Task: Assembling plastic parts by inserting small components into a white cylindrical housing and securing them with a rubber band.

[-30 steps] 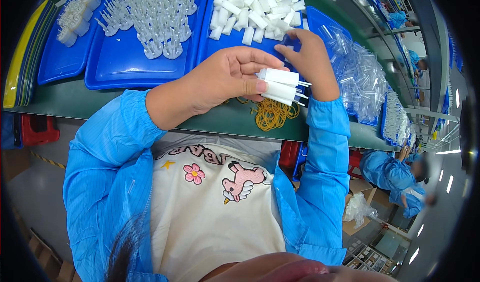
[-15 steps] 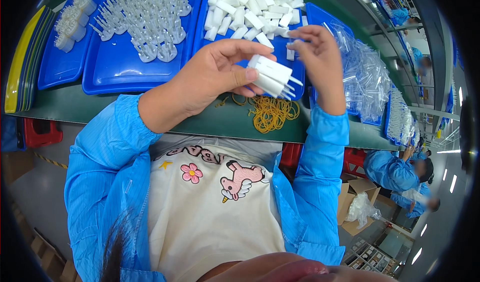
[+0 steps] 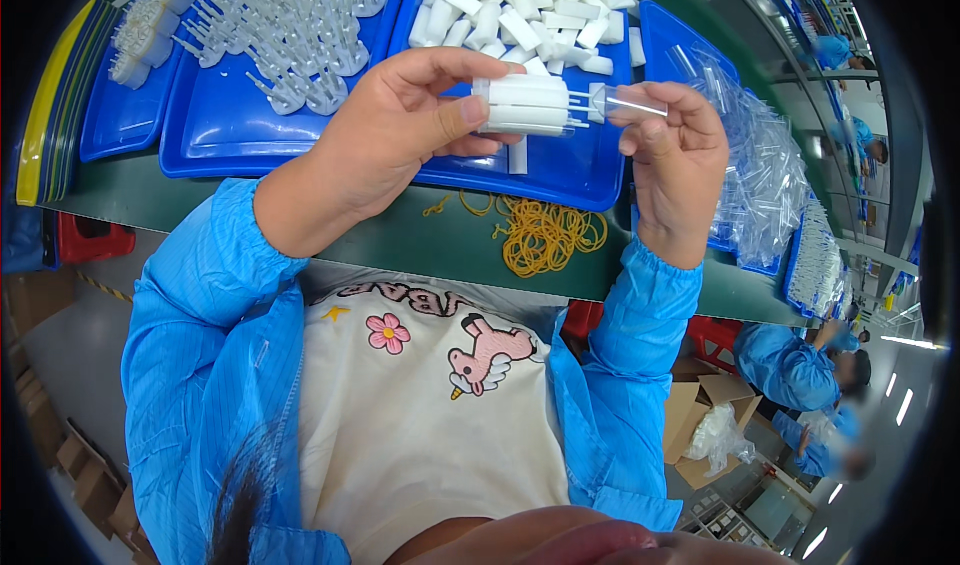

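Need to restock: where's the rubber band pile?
Right of centre in the head view, the rubber band pile lies on the green table in front of the blue tray of white blocks.

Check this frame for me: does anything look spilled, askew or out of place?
Mildly. The yellow rubber bands lie in a loose tangle on the green tabletop, a small clump apart to their left, while the white blocks sit heaped in a blue tray. One lone block lies away from that heap.
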`<state>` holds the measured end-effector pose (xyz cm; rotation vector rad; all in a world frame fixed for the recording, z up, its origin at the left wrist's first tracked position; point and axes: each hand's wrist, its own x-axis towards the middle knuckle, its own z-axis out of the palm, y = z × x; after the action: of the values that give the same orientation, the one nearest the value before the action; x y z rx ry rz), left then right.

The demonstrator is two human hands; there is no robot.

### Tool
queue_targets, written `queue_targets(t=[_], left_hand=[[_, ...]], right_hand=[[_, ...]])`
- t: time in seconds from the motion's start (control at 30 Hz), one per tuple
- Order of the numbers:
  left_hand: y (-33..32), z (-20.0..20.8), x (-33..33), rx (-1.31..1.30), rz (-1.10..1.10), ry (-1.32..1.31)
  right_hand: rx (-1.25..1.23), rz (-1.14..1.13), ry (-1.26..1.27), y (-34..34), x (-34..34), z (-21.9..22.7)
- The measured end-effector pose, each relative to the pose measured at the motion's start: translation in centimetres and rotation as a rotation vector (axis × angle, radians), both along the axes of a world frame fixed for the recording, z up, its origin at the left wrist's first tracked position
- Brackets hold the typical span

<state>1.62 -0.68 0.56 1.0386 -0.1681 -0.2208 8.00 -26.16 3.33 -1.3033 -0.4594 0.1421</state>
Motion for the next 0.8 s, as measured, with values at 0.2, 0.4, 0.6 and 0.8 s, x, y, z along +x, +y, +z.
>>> queue_targets(t=[0.2,0.4,0.6,0.8], left_hand=[[0.3,-0.3,0.0,-0.009,-0.024,-0.012],[0.3,-0.2,0.0,0.025,-0.016,-0.045],[0.1,-0.5,0.0,-0.019,-0.014,-0.035],[0.0,-0.6,0.0,-0.04,-0.034,-0.064]], right_hand=[[0.021,-0.012,-0.06,0.1,-0.2,-0.6],[0.019,-0.01,-0.12,0.6,-0.6,-0.7],[-0.015,-0.004,-0.152,1.6,-1.4,-1.0],[0.023,-0.057,-0.235,2.1,-1.8,-1.5]])
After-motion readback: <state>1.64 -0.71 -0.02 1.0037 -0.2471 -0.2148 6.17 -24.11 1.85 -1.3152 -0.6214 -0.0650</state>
